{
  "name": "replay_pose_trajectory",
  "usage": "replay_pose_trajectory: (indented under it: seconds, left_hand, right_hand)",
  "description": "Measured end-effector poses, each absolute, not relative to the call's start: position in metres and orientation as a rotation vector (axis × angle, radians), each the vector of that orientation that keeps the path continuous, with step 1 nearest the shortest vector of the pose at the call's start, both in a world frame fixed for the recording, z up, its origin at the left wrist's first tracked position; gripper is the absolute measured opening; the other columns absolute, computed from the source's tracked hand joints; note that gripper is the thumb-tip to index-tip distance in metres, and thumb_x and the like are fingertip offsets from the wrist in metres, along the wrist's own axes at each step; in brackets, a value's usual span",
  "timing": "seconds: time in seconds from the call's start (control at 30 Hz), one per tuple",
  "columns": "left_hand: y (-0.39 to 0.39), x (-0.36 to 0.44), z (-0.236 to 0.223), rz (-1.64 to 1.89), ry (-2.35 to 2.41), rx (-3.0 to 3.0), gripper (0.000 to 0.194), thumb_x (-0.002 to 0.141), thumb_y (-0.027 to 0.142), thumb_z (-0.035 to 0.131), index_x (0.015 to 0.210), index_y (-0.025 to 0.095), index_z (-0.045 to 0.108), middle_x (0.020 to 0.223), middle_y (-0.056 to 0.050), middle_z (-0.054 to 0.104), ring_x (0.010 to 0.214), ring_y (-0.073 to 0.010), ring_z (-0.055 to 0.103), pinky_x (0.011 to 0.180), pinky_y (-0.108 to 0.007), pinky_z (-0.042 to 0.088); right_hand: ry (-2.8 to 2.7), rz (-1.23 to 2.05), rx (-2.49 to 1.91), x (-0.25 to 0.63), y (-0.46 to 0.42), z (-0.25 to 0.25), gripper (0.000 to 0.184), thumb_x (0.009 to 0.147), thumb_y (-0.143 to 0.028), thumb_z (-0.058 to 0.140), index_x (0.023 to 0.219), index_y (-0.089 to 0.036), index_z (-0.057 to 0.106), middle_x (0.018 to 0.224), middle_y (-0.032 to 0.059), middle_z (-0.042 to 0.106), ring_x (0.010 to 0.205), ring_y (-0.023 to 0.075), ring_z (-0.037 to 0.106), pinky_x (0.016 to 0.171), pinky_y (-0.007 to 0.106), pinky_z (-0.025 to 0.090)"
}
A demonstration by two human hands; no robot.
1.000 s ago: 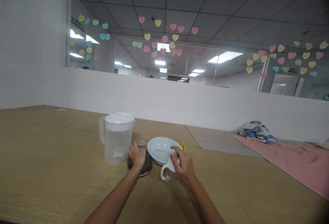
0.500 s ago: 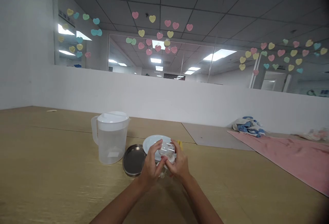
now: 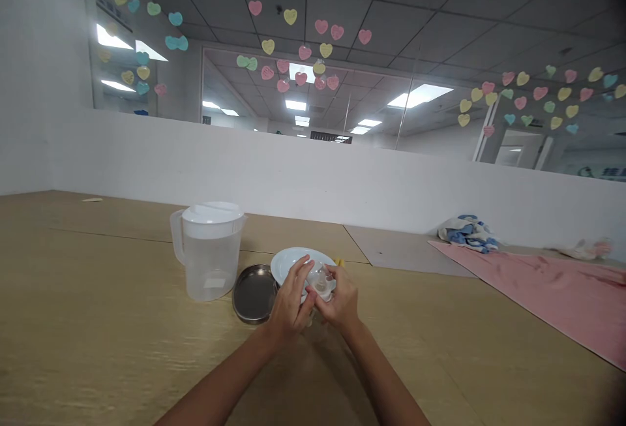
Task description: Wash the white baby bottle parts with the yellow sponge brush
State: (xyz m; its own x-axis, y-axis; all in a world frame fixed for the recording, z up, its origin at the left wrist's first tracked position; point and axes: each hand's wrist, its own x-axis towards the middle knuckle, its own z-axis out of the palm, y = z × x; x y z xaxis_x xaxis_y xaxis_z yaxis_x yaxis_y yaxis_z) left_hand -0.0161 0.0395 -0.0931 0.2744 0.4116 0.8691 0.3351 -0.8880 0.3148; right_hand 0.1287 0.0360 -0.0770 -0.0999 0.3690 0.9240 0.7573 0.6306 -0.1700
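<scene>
Over a white plate [image 3: 292, 263], left hand [image 3: 289, 299] and right hand [image 3: 340, 299] closed from both sides on a small clear plastic piece [image 3: 321, 282], seemingly for steadiness; round steel tray [image 3: 254, 295] and lidded pitcher [image 3: 208, 259] just left.

Left hand [image 3: 291, 302] and right hand [image 3: 340, 299] close around a clear plastic piece [image 3: 320, 282] above the white plate [image 3: 288, 263]. Leftward path obstructed: round steel dish [image 3: 254, 295], then plastic pitcher [image 3: 208, 263]. Low white partition [image 3: 313, 184] bounds the far side. Free passage: tabletop [image 3: 98, 282] nearer the person and rightward to the pink mat [image 3: 538, 295].
</scene>
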Motion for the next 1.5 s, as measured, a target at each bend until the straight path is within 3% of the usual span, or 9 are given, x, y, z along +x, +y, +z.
replay_pose_trajectory:
  seconds: [0.1,0.23,0.5,0.67,0.8,1.07,1.5]
  left_hand:
    - [0.038,-0.015,-0.094,1.665,0.666,2.481,0.047,0.091,0.029,0.031,0.136,0.02,0.025,0.141,-0.016,0.025,0.126,-0.0273,0.035,0.1,-0.045,0.036]
    - [0.038,-0.012,-0.098,1.631,0.641,2.498,0.048,0.092,0.031,0.03,0.138,0.021,0.023,0.142,-0.016,0.022,0.128,-0.0271,0.032,0.101,-0.045,0.035]
    - [0.045,-0.008,-0.107,1.511,0.573,2.483,0.054,0.09,0.039,0.038,0.138,0.022,0.022,0.145,-0.015,0.02,0.13,-0.0279,0.03,0.102,-0.046,0.034]
    - [0.048,-0.008,-0.109,1.498,0.545,2.358,0.077,0.079,0.052,0.052,0.14,0.019,0.018,0.141,-0.015,0.032,0.129,-0.028,0.031,0.105,-0.046,0.031]
    - [0.054,-0.01,-0.113,1.477,0.623,2.225,0.077,0.074,0.056,0.057,0.135,0.018,0.03,0.134,-0.014,0.043,0.121,-0.0274,0.043,0.101,-0.043,0.036]
    - [0.058,-0.012,-0.117,1.439,0.706,2.109,0.073,0.072,0.051,0.062,0.132,0.017,0.037,0.13,-0.012,0.048,0.118,-0.0265,0.047,0.1,-0.04,0.037]
    - [0.054,-0.01,-0.114,1.438,0.77,2.076,0.059,0.073,0.035,0.062,0.127,0.019,0.043,0.121,-0.009,0.055,0.105,-0.0215,0.055,0.092,-0.035,0.043]
  right_hand:
    - [-1.725,-0.348,-0.952,0.129,0.036,-0.076,0.03,0.071,-0.042,0.058,0.088,-0.019,0.052,0.076,0.0055,0.058,0.069,0.0185,0.053,0.061,0.03,0.044]
    - [-1.735,-0.301,-0.941,0.13,0.038,-0.076,0.03,0.071,-0.042,0.055,0.09,-0.018,0.053,0.079,0.0054,0.056,0.072,0.0186,0.051,0.066,0.031,0.042]
    - [-1.716,-0.276,-0.9,0.132,0.045,-0.081,0.024,0.076,-0.041,0.049,0.081,-0.018,0.052,0.072,0.0042,0.053,0.072,0.0193,0.048,0.065,0.031,0.039]
    - [-1.693,-0.278,-0.891,0.133,0.046,-0.084,0.024,0.075,-0.043,0.049,0.071,-0.019,0.05,0.066,0.0017,0.049,0.065,0.0168,0.045,0.061,0.029,0.036]
    - [-1.683,-0.262,-0.9,0.134,0.046,-0.085,0.024,0.074,-0.042,0.052,0.066,-0.019,0.046,0.061,-0.0001,0.046,0.059,0.0146,0.042,0.057,0.027,0.034]
    - [-1.665,-0.268,-0.869,0.134,0.048,-0.087,0.032,0.072,-0.045,0.054,0.058,-0.019,0.041,0.055,-0.0032,0.039,0.053,0.0112,0.037,0.052,0.023,0.029]
    - [-1.669,-0.278,-0.856,0.133,0.048,-0.091,0.032,0.076,-0.045,0.049,0.061,-0.018,0.048,0.056,-0.001,0.044,0.054,0.0123,0.04,0.052,0.025,0.031]
